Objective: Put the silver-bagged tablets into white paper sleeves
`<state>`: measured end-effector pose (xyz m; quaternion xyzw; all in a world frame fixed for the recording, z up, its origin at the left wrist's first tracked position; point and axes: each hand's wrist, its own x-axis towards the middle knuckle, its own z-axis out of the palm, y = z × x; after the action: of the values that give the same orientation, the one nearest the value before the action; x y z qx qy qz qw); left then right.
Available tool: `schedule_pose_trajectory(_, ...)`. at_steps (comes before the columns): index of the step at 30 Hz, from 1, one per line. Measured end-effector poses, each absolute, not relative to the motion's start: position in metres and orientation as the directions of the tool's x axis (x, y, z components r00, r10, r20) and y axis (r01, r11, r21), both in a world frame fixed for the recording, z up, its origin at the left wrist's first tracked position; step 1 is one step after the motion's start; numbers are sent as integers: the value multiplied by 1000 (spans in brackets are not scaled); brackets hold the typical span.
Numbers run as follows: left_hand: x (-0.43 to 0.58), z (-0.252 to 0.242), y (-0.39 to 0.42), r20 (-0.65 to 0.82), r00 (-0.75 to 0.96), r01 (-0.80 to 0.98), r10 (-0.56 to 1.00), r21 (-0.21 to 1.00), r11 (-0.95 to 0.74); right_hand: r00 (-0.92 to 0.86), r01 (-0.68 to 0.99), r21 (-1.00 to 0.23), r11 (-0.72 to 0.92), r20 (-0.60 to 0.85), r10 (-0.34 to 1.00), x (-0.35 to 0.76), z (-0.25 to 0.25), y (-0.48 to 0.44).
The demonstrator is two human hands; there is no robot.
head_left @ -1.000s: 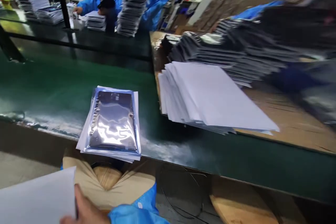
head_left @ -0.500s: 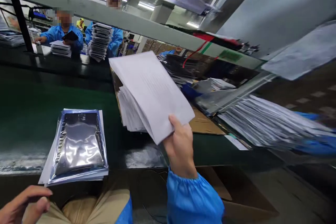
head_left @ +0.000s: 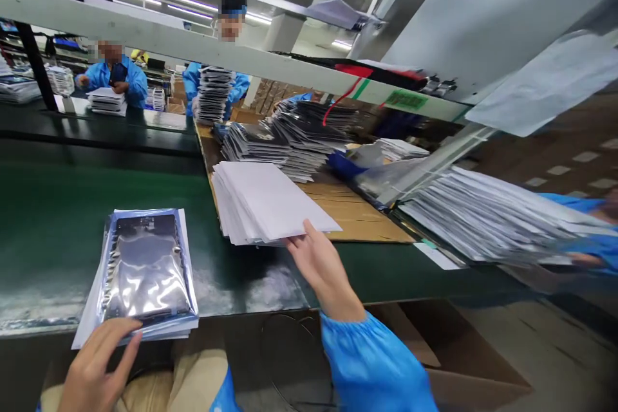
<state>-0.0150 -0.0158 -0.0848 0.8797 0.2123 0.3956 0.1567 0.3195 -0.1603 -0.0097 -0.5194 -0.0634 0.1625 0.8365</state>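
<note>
Paper is back down. A moment ago the right hand (head_left: 319, 265) held one white sheet up, pinched at its near corner. Now that sheet lies flat on the fanned stack of white paper sheets (head_left: 270, 201), at about eleven o'clock from the hand. The thumb rests at the stack's near corner and the other fingers are straight and loosely together under the edge, with no pinch that I can make out.

The left hand (head_left: 94, 364) has moved too. It hung curled below the bench edge and has come up to the pile of shiny silver-blue plastic pouches (head_left: 146, 268). Its fingers (head_left: 126, 335) are spread, with the tips on the pile's near edge. The pile sits on the dark green bench (head_left: 43, 219) at about ten o'clock from where the person sits, and it has not shifted.

So the loose sheet has been let go, and both hands now touch a pile.

The paper stack overhangs a brown cardboard sheet (head_left: 360, 219). Beyond that, at twelve o'clock, lean heaps of dark bagged packs (head_left: 299, 135). Across the bench, people in blue coats (head_left: 116, 74) are busy with stacks of their own.
</note>
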Motion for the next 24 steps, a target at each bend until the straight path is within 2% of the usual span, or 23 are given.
schedule_pose_trajectory(1, -6, -85, -14, 657, 613, 243, 439, 372, -896, 926, -226, -890, 397, -69, 371, 305, -12, -171)
schedule_pose_trajectory(2, 2, -86, -13, 663, 639, 242, 390, 308, -920, 936, -198, -903, 382, -59, 347, 289, -17, -182)
schedule_pose_trajectory(4, 17, -90, -10, 607, 724, 241, 329, 224, -944, 971, -104, -930, 352, -19, 238, 255, -36, -196)
schedule_pose_trajectory(5, 23, -92, -10, 561, 768, 235, 310, 203, -950, 954, -110, -951, 287, -20, 299, 239, -49, -198)
schedule_pose_trajectory(7, 33, -95, -10, 465, 832, 231, 302, 203, -951, 802, -168, -980, 108, -72, 594, 215, -74, -185)
schedule_pose_trajectory(8, 35, -96, -11, 428, 851, 230, 305, 219, -948, 724, -171, -983, 61, -83, 685, 207, -85, -172)
schedule_pose_trajectory(11, 35, -92, -9, 362, 853, 270, 375, 309, -912, 657, -160, -985, 58, -62, 751, 199, -106, -121)
schedule_pose_trajectory(13, 29, -84, -2, 372, 781, 376, 503, 362, -853, 671, -161, -985, 67, -60, 739, 204, -112, -92)
schedule_pose_trajectory(15, 22, -74, 11, 406, 615, 566, 676, 371, -737, 673, -156, -986, 57, -64, 737, 211, -115, -74)
schedule_pose_trajectory(17, 16, -65, 26, 392, 439, 754, 808, 329, -569, 660, -131, -991, 43, -54, 750, 216, -116, -65)
schedule_pose_trajectory(19, 11, -60, 40, 307, 338, 867, 890, 267, -421, 633, -92, -995, 31, -34, 773, 220, -117, -61)
schedule_pose_trajectory(21, 8, -58, 49, 200, 311, 894, 929, 272, -357, 603, -43, -999, 16, -13, 798, 221, -116, -60)
schedule_pose_trajectory(24, 7, -60, 56, 124, 289, 848, 949, 427, -314, 577, 44, -999, -9, 18, 817, 219, -108, -61)
